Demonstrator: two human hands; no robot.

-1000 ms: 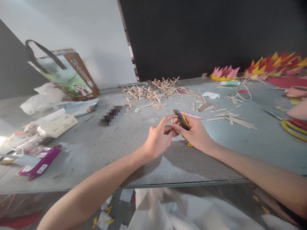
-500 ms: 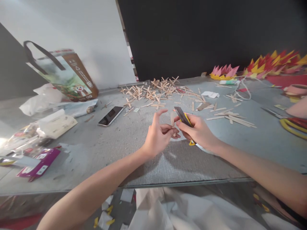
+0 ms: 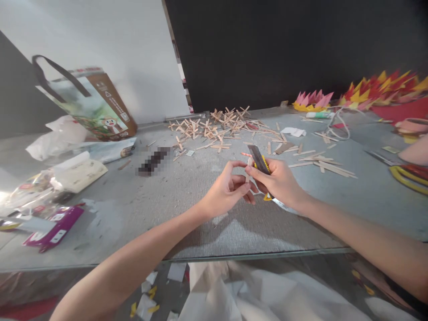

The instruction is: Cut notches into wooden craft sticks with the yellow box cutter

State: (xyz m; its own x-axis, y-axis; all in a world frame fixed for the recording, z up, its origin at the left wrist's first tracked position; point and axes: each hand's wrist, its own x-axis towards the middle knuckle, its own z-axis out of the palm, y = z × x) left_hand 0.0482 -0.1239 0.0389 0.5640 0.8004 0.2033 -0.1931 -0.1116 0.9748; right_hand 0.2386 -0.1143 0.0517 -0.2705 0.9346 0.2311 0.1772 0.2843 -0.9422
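Note:
My left hand (image 3: pixel 224 191) is raised just above the grey tabletop, its thumb and fingers curled around a short piece of wooden craft stick (image 3: pixel 248 173). Close against it is my right hand (image 3: pixel 284 185), wrapped round a black and yellow utility knife (image 3: pixel 257 158) that points up and away from me. The right fingertips touch the upper part of the stick piece. A thin pink-striped rod (image 3: pixel 246 154) pokes out beside the knife; the fingers hide its other end. Under the right hand lies something pale and curved, too covered to name.
A heap of craft sticks (image 3: pixel 214 129) lies at the back, many crossed together. Loose sticks (image 3: pixel 331 166) and yellow-handled scissors (image 3: pixel 406 176) are to the right, near another person's arm (image 3: pixel 416 151). Left are a blurred-out phone (image 3: pixel 154 161), a carrier bag (image 3: pixel 96 104) and packets (image 3: pixel 55 229).
Both hands have shifted slightly right. My left index finger, raised before, has curled down to the top of the stick piece. The pink-striped rod now shows left of the knife.

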